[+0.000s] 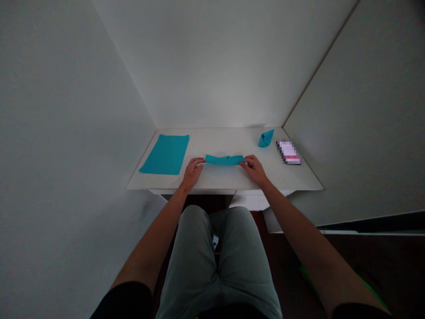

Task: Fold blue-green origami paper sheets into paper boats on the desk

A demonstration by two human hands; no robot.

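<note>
A narrow folded strip of blue paper (pixel 223 160) lies crosswise near the middle of the white desk, with a small dark notch or gap at its upper edge. My left hand (pixel 193 171) pinches the strip's left end between thumb and fingers. At the other end, my right hand (pixel 254 169) grips the right corner, its fingers curled. The strip bows slightly between the two hands. Whether its underside touches the desk cannot be made out.
To the left lies a flat blue sheet of paper (pixel 168 155). A small folded blue paper boat (pixel 265 138) stands at the back right, beside a phone (pixel 288 152) with a blurred screen. Walls enclose the white desk (pixel 219 180) at the back and both sides.
</note>
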